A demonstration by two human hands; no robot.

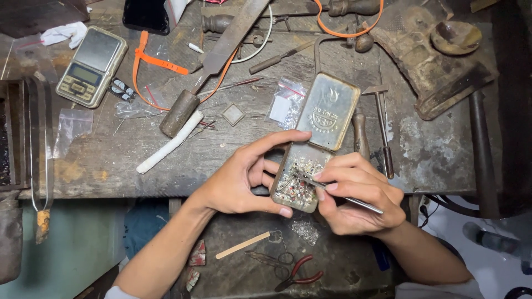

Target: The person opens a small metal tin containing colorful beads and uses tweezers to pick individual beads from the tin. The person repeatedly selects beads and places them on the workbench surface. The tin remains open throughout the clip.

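Note:
An open hinged metal tin (332,119) sits at the front edge of a worn workbench, its lid leaning back. The tray part holds several tiny sparkling beads and bits (296,180). My left hand (241,180) grips the tin's tray from the left, thumb under its front edge, index finger along its top. My right hand (360,194) pinches slim metal tweezers (338,194), tips resting among the small pieces in the tray.
On the bench lie a pocket scale (91,66), a large file with a wooden handle (213,61), a white stick (169,143), small plastic bags (285,105) and a small hammer (382,124). Red-handled pliers (299,272) and a wooden stick (243,245) lie on the lower shelf.

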